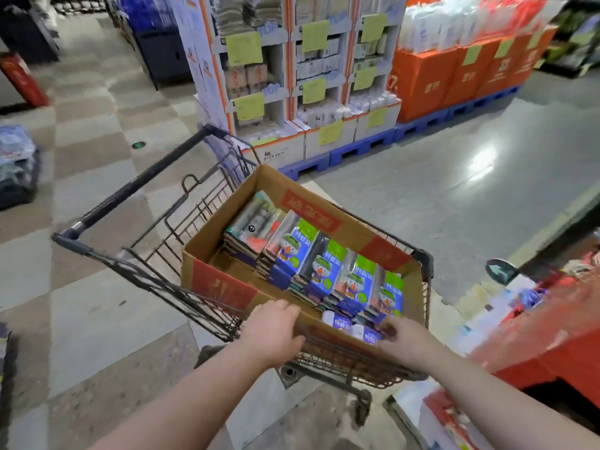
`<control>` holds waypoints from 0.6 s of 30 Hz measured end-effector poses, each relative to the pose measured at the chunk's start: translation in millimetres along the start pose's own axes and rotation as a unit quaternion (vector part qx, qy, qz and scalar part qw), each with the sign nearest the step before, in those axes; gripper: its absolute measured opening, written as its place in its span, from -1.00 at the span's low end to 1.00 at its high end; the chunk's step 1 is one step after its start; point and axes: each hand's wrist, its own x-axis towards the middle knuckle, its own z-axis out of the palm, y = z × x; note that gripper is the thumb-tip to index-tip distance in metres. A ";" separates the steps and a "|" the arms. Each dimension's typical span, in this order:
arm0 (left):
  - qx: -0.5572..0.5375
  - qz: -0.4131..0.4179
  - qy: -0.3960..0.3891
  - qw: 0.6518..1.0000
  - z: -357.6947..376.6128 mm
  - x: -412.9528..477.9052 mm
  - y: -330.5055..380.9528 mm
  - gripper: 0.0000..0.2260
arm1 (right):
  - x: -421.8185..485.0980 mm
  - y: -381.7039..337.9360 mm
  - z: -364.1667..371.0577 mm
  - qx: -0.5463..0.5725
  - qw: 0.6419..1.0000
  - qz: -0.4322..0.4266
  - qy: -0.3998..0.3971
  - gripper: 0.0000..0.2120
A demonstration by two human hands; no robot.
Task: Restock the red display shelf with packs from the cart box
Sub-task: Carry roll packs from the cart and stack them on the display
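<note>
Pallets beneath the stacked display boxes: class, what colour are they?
The pallets are blue, seen best in the head view.

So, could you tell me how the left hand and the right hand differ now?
The left hand grips the cardboard box at its near rim; the right hand reaches inside it. The left hand touches only cardboard, while the right hand's fingers curl at the blue packs, grip unclear. Both are over the cart.
</note>
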 end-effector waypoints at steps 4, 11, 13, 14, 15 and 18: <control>0.017 0.035 -0.030 0.999 3.6 34.3 2.5 -0.56 | 19.5 17.6 0.6 0.002 0.997 0.070 -0.010 -0.66; 0.022 0.024 -0.100 0.994 18.8 90.9 -9.0 -0.51 | 88.6 43.3 10.1 0.036 0.990 0.122 -0.066 -0.65; 0.015 0.005 -0.131 0.991 24.0 110.2 -14.7 -0.49 | 110.7 51.9 15.0 0.036 0.987 0.124 -0.091 -0.66; 0.012 -0.004 -0.148 0.989 27.0 120.4 -16.5 -0.48 | 120.4 55.9 18.8 0.037 0.986 0.126 -0.103 -0.67; 0.011 -0.011 -0.167 0.986 30.5 131.5 -17.2 -0.47 | 129.7 59.8 23.1 0.038 0.984 0.128 -0.116 -0.67; 0.008 -0.022 -0.213 0.977 43.9 163.3 -12.5 -0.47 | 152.3 73.3 39.7 0.053 0.979 0.129 -0.150 -0.84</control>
